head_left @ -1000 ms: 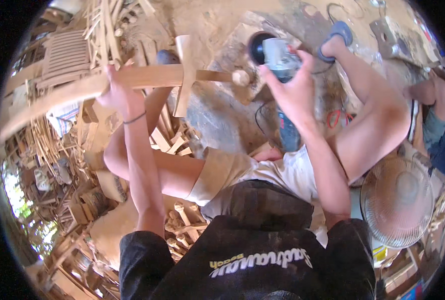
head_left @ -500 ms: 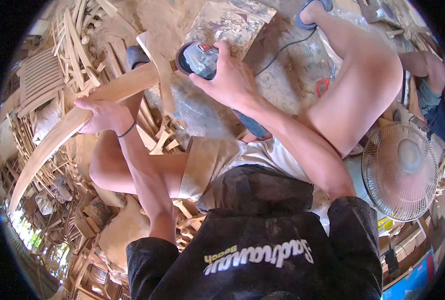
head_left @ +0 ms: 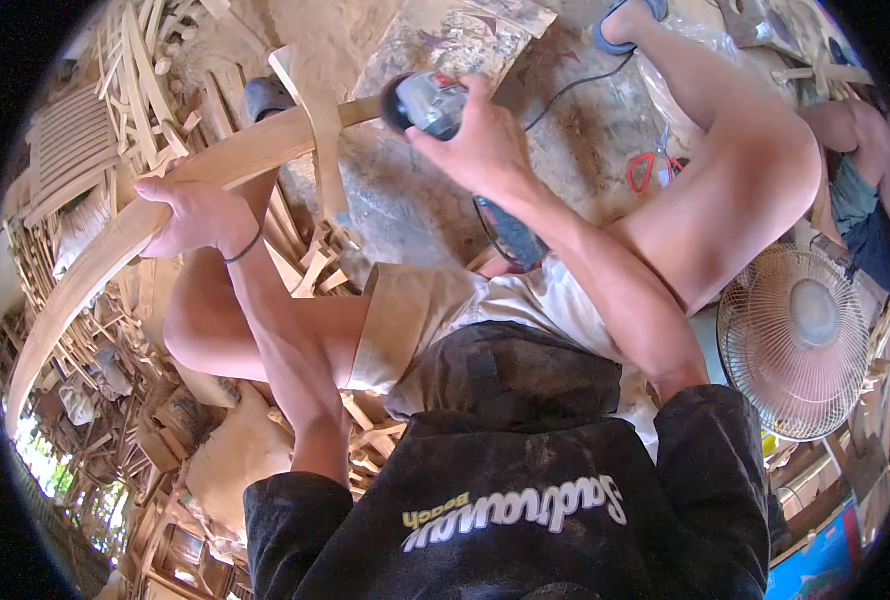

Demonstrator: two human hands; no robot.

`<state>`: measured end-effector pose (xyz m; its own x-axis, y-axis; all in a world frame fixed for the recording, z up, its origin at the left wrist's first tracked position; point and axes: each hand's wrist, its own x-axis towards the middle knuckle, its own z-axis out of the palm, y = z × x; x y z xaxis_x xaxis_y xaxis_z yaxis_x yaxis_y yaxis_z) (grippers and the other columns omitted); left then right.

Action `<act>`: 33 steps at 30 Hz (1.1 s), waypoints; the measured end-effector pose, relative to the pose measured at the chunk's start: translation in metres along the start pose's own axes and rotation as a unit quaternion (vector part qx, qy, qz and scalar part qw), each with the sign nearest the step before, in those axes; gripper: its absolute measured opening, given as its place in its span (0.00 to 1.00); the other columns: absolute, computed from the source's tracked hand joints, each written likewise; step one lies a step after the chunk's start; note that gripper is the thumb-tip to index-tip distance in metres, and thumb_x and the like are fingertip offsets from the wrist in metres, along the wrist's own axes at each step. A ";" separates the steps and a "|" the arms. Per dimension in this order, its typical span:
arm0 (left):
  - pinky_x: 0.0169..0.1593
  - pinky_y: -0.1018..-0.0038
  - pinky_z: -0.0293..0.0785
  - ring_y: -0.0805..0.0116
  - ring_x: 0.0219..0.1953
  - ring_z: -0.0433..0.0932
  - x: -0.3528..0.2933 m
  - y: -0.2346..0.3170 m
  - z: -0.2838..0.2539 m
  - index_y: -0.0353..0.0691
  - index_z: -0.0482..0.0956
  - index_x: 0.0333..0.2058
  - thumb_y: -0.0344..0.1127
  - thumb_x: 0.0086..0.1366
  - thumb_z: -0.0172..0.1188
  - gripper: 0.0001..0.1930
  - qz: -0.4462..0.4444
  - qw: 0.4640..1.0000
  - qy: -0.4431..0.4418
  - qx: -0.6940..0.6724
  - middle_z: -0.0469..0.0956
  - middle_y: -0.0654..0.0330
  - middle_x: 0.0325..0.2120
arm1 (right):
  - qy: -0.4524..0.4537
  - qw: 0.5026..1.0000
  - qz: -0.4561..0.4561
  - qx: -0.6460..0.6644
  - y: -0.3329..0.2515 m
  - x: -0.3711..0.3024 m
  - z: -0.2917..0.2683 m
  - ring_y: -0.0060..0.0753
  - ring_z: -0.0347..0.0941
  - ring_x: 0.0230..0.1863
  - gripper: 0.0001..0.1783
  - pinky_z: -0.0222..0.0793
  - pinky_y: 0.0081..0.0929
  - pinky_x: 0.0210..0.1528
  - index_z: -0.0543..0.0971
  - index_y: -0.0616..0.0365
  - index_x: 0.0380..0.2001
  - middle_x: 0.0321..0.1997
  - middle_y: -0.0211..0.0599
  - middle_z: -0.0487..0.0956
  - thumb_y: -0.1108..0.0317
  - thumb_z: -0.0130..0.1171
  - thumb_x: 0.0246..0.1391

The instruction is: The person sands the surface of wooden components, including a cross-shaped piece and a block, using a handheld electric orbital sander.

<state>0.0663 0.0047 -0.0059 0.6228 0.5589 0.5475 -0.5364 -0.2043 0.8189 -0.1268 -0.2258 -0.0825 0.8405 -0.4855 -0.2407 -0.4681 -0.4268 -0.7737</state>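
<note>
Left hand (head_left: pixel 193 215) clamps the long curved wooden piece (head_left: pixel 115 240), steadying it; beyond that grip, right hand (head_left: pixel 480 150) closes around the angle grinder (head_left: pixel 427 103), disc meeting wood.

The angle grinder (head_left: pixel 427 103) disc is hidden behind the curved wooden piece (head_left: pixel 115 250).

Dusty workshop floor (head_left: pixel 605 150) carries a black cord (head_left: pixel 565 95), red-handled pliers (head_left: pixel 648 170) and wood offcuts (head_left: pixel 310 265)
</note>
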 end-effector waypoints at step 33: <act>0.28 0.67 0.70 0.60 0.25 0.71 0.022 0.006 0.003 0.35 0.70 0.26 0.34 0.53 0.64 0.12 -0.219 0.967 -0.011 -0.130 0.72 0.53 0.26 | -0.033 0.997 0.030 0.058 -0.016 0.010 -0.032 0.63 0.84 0.58 0.57 0.79 0.47 0.63 0.66 0.69 0.69 0.56 0.64 0.85 0.39 0.79 0.49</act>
<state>0.0786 0.0130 0.0114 0.8332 0.5283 0.1633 -0.3411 0.2585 0.9038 -0.1197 -0.2476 -0.0534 0.8292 -0.4555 -0.3238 -0.4873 -0.3055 -0.8181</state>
